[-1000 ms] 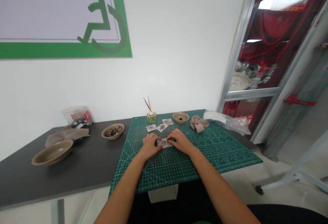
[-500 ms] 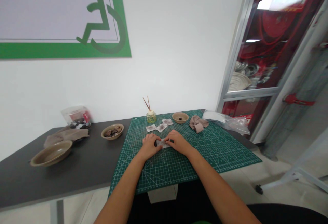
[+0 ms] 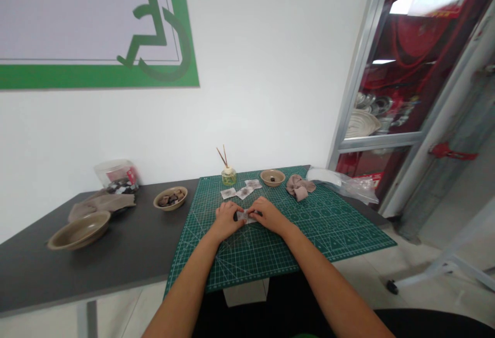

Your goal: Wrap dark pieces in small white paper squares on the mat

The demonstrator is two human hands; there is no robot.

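Over the green cutting mat (image 3: 309, 224), my left hand (image 3: 228, 219) pinches the left side of a small pale square with a grey print (image 3: 243, 215). My right hand (image 3: 266, 214) has its fingers closed on the square's right side. Small dark patches show beside the fingertips; I cannot make out what they are. Just beyond my hands lie three similar printed squares, a left one (image 3: 228, 193), a middle one (image 3: 244, 192) and a right one (image 3: 253, 184). My fingers hide part of the held square.
A reed diffuser (image 3: 228, 176) stands behind the squares. Right of it are a bowl with a dark piece (image 3: 273, 183), a crumpled brown cloth (image 3: 299, 188) and a plastic bag (image 3: 348, 186). Leftward are a bowl of brown pieces (image 3: 170, 206), a larger bowl (image 3: 79, 242) and a clear container (image 3: 116, 175).
The view has shifted very slightly. My hands keep the same grip on the printed square, and the other things stay where they were.
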